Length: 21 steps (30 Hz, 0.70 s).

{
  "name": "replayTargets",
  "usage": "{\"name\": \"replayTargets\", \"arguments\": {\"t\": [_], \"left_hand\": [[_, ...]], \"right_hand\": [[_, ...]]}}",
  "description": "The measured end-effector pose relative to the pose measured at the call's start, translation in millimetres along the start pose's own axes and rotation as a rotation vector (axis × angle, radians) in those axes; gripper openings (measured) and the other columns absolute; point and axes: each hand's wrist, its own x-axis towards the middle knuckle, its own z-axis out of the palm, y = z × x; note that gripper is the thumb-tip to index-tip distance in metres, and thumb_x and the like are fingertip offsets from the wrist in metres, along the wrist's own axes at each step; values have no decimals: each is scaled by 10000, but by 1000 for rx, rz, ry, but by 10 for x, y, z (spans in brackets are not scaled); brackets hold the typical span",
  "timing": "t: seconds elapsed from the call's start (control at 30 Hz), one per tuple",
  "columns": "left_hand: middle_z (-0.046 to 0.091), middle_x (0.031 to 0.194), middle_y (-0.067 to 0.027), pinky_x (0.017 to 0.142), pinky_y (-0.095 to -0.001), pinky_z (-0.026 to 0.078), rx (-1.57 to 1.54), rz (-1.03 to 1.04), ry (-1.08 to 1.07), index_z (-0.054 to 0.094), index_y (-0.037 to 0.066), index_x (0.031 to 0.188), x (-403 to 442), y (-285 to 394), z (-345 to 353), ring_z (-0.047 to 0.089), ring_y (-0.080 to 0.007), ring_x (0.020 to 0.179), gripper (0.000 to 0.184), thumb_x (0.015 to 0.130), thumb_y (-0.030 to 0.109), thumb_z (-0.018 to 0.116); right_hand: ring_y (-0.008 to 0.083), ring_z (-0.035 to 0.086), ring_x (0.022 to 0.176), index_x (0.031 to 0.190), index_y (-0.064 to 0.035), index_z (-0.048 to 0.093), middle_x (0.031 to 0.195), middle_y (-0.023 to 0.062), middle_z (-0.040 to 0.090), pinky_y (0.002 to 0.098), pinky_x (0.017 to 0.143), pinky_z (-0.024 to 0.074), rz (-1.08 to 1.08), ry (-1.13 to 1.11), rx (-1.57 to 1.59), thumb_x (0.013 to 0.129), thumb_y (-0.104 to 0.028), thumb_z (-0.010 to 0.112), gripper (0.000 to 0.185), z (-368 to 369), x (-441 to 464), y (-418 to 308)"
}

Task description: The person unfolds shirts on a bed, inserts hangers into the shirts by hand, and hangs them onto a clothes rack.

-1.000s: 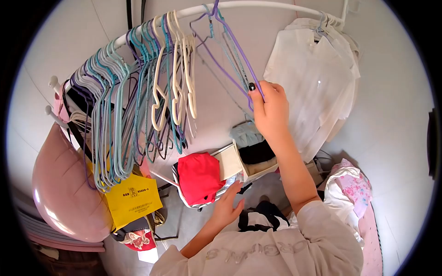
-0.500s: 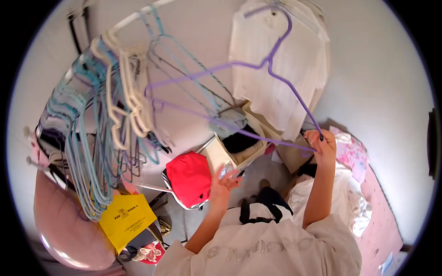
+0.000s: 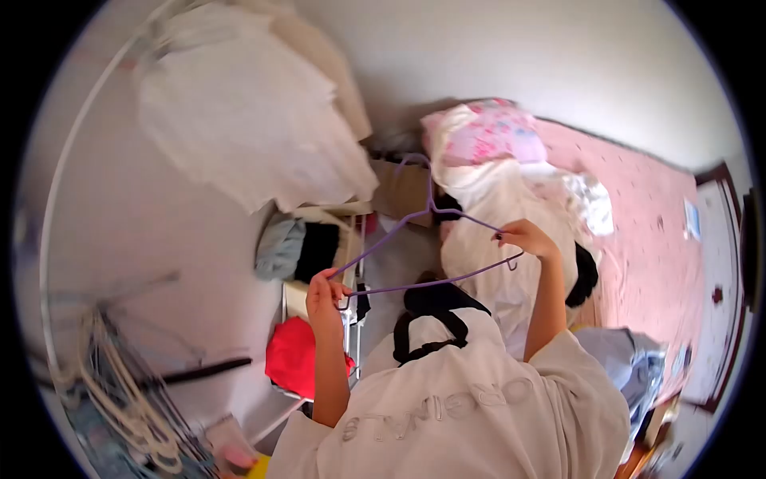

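Observation:
A purple clothes hanger (image 3: 431,281) spans the space in front of my chest, its hook pointing away from me. My left hand (image 3: 322,297) is closed around its left corner. At the opposite corner, my right hand (image 3: 530,238) pinches the hanger between thumb and fingers. No garment hangs on it. Beyond and below the right hand lies a pile of cream-white clothing (image 3: 495,207) on the bed. A red cloth (image 3: 297,358) sits in a rack just below my left hand.
White shirts (image 3: 247,104) hang from a curved rail (image 3: 60,176) at upper left. Many hangers (image 3: 132,399) bunch at lower left. A bin (image 3: 335,219) holds grey and black cloth. The pink bed (image 3: 638,231) carries a floral pillow (image 3: 495,136) and jeans (image 3: 630,359).
My view has turned right, towards the bed. The purple hanger has come down from beside the rail to my front. My left hand, open before, now holds its left corner.

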Motion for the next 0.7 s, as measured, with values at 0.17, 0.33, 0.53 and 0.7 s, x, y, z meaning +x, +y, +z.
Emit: {"name": "replayTargets", "arguments": {"t": [0.17,0.33,0.53,0.7], "left_hand": [[457,610,-14,664,-220,403,51,-184,-240,521,9,997,630,-446,766,501,-102,650,207,903,140,391],[537,723,-23,713,-214,405,318,-164,-328,527,29,1043,1260,-712,1415,517,-96,715,216,888,149,436],[559,704,4,632,-175,386,470,-432,-494,583,29,915,1715,-1153,1749,524,-61,684,163,851,166,521],[495,619,19,580,-177,379,528,-355,-690,588,25,888,1685,-1372,2224,486,-51,612,255,868,261,493]], "right_hand": [[221,558,579,755,4,612,620,126,574,323,557,424,279,446,-486,740,-273,584,280,-289,-10,540],[217,473,501,694,6,575,557,112,515,333,496,371,283,813,-275,723,-261,621,273,-660,-55,765],[238,509,549,740,-22,569,601,113,530,328,515,384,270,941,-453,712,-271,637,260,-1237,-372,812],[255,559,588,735,-63,578,632,96,576,341,526,414,268,1104,-525,716,-316,634,260,-1401,-578,910]]}}
